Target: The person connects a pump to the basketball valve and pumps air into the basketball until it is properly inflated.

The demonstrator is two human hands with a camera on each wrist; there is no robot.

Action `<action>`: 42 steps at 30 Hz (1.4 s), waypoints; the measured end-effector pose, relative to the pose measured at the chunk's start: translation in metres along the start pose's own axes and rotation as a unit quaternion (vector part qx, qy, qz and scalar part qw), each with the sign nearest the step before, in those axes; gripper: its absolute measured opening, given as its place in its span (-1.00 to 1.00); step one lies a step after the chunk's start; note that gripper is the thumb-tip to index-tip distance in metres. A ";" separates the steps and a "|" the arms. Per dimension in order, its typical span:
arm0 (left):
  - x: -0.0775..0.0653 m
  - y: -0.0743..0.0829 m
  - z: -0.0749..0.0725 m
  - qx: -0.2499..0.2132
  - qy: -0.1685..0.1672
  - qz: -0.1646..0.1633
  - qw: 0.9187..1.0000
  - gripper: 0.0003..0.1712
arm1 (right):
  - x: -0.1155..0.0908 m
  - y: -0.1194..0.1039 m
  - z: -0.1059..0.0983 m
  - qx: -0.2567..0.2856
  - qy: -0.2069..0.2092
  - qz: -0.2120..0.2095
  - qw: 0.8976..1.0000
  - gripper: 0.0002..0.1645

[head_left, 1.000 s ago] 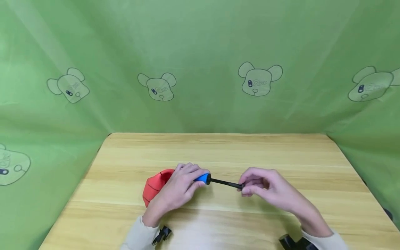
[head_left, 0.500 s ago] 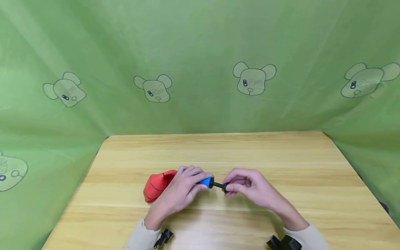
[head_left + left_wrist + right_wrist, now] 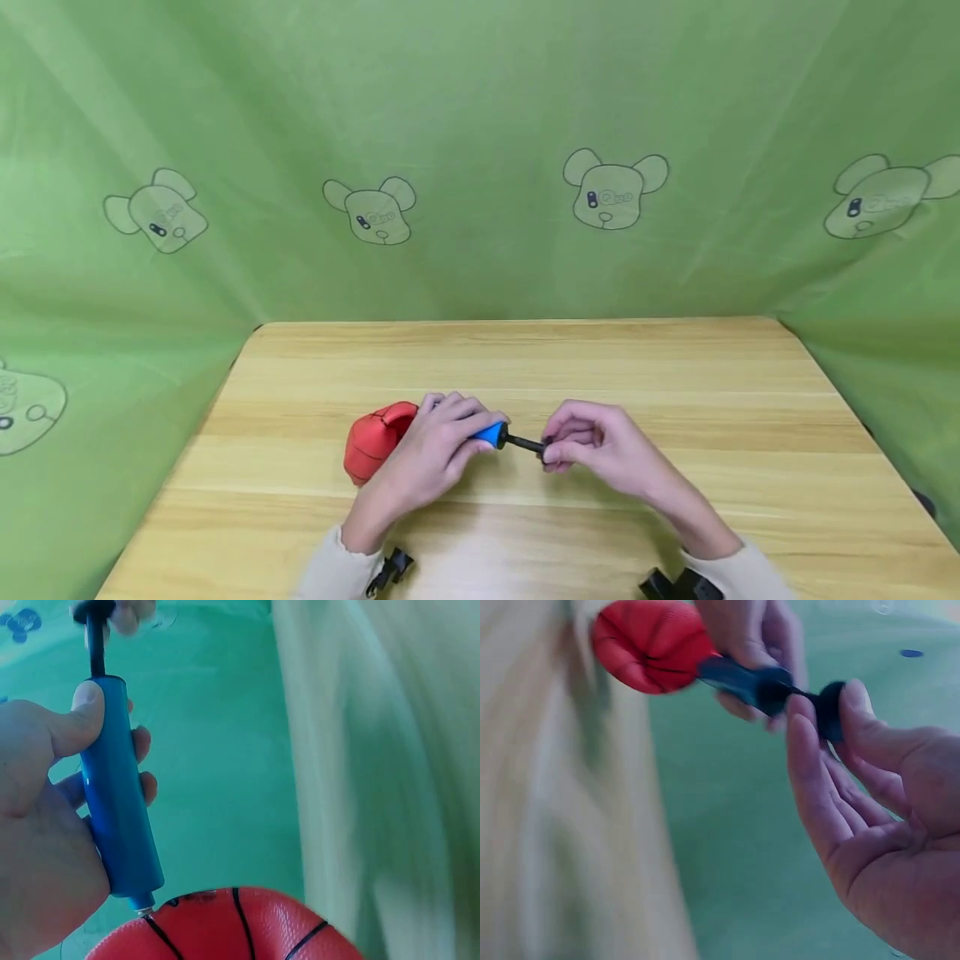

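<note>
A blue hand pump (image 3: 120, 795) lies in the grip of my left hand (image 3: 427, 450), its thumb and fingers curled round the barrel. The pump's tip meets a red ball (image 3: 369, 446) with black lines, partly deflated and creased, which sits left of that hand. My right hand (image 3: 611, 450) pinches the black handle (image 3: 830, 712) at the other end of the pump, thumb against fingers. A short length of black rod (image 3: 525, 443) shows between barrel and handle. In the head view the left hand hides most of the barrel.
Both hands work over a light wooden table (image 3: 300, 358). Green cloth (image 3: 480, 167) printed with bear faces hangs behind and at the sides. Black camera mounts (image 3: 392, 571) sit at the wrists, by the pale sleeves (image 3: 337, 567).
My right hand moved left, pushing the handle toward the barrel, and has drawn back slightly since. The ball's creased top has shifted shape. My left hand stays nearly in place.
</note>
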State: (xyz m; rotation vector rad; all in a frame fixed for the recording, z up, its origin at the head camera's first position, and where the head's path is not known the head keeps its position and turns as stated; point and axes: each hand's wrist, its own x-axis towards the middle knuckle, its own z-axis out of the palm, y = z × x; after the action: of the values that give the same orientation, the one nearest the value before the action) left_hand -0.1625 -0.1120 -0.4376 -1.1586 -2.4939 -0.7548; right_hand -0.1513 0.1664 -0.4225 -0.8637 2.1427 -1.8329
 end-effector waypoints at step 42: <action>-0.001 -0.001 0.000 -0.033 0.020 -0.012 0.999 -0.64 | -0.024 -0.030 -0.032 -0.035 -0.032 -0.084 0.995 -0.72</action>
State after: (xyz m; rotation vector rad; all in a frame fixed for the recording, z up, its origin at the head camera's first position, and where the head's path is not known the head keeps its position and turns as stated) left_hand -0.1625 -0.1134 -0.4384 -1.1271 -2.4715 -0.8635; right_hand -0.1389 0.2045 -0.3920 -1.1362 2.1657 -1.7858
